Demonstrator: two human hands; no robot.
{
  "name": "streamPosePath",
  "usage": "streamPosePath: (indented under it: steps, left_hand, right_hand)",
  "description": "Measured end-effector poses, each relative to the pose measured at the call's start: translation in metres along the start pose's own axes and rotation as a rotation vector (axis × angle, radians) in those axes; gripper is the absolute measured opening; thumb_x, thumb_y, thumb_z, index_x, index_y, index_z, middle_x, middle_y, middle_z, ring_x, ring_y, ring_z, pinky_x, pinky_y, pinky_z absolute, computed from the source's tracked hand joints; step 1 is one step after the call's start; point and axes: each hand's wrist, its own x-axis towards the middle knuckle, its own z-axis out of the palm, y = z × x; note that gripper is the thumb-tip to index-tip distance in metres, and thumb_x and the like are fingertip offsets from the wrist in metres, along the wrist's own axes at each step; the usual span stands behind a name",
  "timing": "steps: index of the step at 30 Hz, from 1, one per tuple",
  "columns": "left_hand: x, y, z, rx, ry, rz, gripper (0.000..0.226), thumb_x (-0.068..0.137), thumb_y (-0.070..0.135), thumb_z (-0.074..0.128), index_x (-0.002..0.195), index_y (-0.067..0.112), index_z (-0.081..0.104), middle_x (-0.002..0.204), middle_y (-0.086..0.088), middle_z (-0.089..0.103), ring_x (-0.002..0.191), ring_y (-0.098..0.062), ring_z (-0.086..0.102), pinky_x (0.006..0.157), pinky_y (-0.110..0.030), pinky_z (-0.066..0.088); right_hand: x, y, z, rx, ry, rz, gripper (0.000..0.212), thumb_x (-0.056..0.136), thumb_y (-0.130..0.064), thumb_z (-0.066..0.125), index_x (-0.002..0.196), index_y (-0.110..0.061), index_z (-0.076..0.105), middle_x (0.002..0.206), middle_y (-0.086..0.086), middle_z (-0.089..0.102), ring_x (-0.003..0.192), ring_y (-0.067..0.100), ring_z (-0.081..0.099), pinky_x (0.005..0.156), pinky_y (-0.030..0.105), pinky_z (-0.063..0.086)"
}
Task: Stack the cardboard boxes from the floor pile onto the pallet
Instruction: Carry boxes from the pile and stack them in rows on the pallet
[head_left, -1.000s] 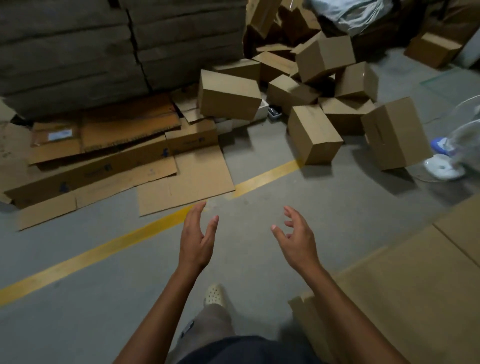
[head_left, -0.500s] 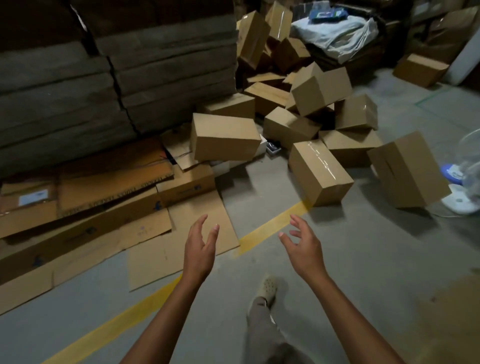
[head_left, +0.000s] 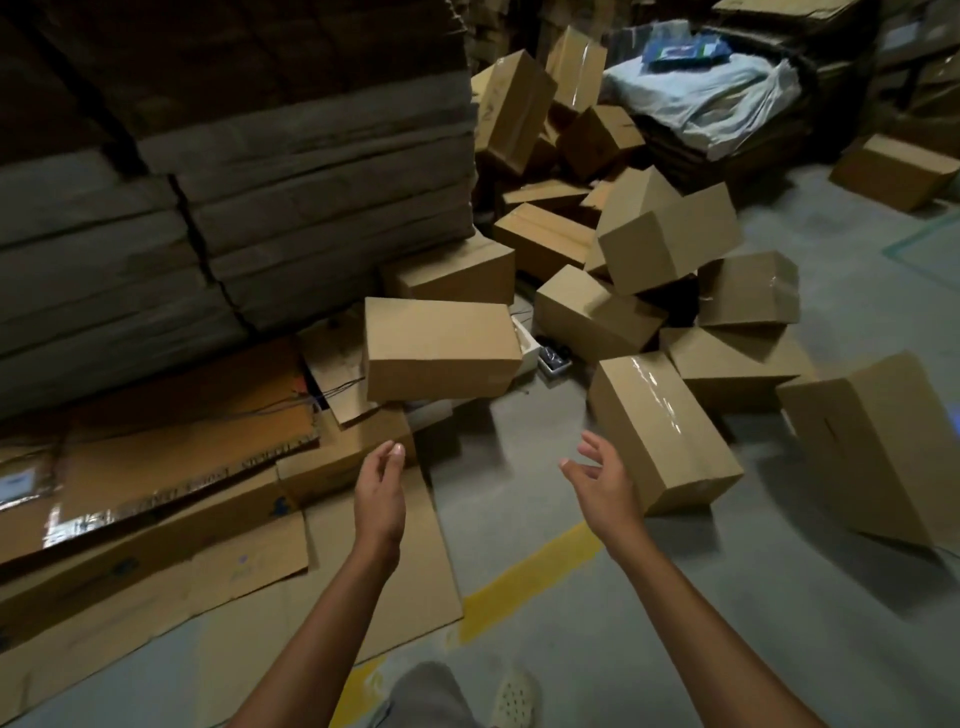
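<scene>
The boxes (head_left: 623, 249) lie in a loose heap on the grey floor (head_left: 779, 623), filling the view from about 12 to 3 o'clock, many tipped on edges or leaning on one another. Nearest is a taped box (head_left: 660, 431), lying askew at 2 o'clock from the hands, just beyond the right hand (head_left: 605, 483) but not touching it. A long box (head_left: 441, 348) sits at 12 o'clock from the left hand (head_left: 382, 488), propped on other cardboard. A big box (head_left: 872, 447) tilts on one edge at 3 o'clock. Both hands are held out in front, empty, palms turned toward each other, fingers relaxed and slightly spread, with a wide gap between them. Flat sheets (head_left: 156, 519) of cardboard cover the floor from 8 to 10 o'clock, and tall bundles (head_left: 260, 182) of flattened cardboard rise behind them at 10 to 11 o'clock. A yellow line (head_left: 530, 587) crosses the floor under the forearms. A pale shoe (head_left: 514, 699) shows at 6 o'clock. A white bag (head_left: 701, 98) lies behind the heap at 1 o'clock, and one lone box (head_left: 893, 171) stands apart at 2 o'clock.
</scene>
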Motion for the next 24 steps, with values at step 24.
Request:
streamPosePath:
  steps: [24]
  left_hand:
    - [0.406,0.059,0.282,-0.470,0.188,-0.478,0.056,0.106,0.042,0.044,0.151,0.010,0.039,0.154,-0.015,0.043,0.142,-0.031,0.040,0.115,-0.047,0.036]
  right_hand:
    - [0.512,-0.105,0.021,-0.241,-0.196,0.036,0.052,0.095,-0.027,0.068,0.144,-0.023,0.051,0.138,0.001,0.058,0.106,0.011,0.059,0.100,0.037,0.050]
